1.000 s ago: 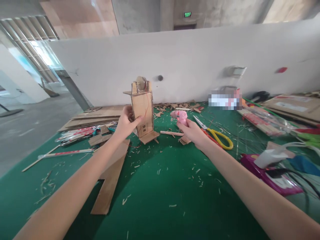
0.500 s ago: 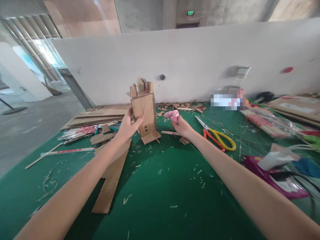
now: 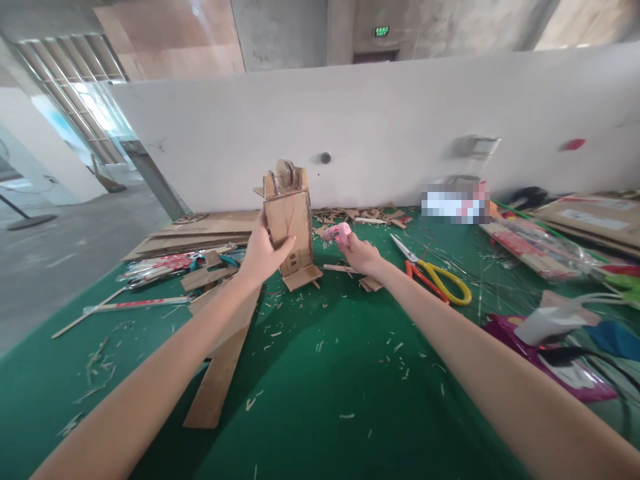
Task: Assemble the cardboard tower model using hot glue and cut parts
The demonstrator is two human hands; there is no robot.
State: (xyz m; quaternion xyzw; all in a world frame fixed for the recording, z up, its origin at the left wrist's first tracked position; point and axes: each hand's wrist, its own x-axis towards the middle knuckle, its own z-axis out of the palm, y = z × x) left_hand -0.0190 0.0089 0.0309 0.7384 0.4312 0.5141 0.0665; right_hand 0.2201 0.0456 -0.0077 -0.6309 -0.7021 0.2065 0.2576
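Note:
An upright cardboard structure (image 3: 299, 233) stands on the green table, with a round wheel (image 3: 285, 173) at its top and a thin red wire down its front. My left hand (image 3: 265, 250) grips its left side, thumb across the front, other fingers partly hidden behind. Just right of the structure, my right hand (image 3: 359, 255) is closed round a small pink object (image 3: 339, 233), whose far end points toward the cardboard without touching it. A light stick (image 3: 341, 268) lies below that hand.
Scissors (image 3: 435, 277) with red and yellow handles lie right of my right hand. A purple power strip (image 3: 555, 360) with plugs is at the right. Flat cardboard (image 3: 215, 393) lies by my left forearm. Scraps line the white wall (image 3: 380, 133).
My right hand and the pink object have shifted slightly left, nearer the structure. My left thumb has slid a little to the right across the cardboard front.

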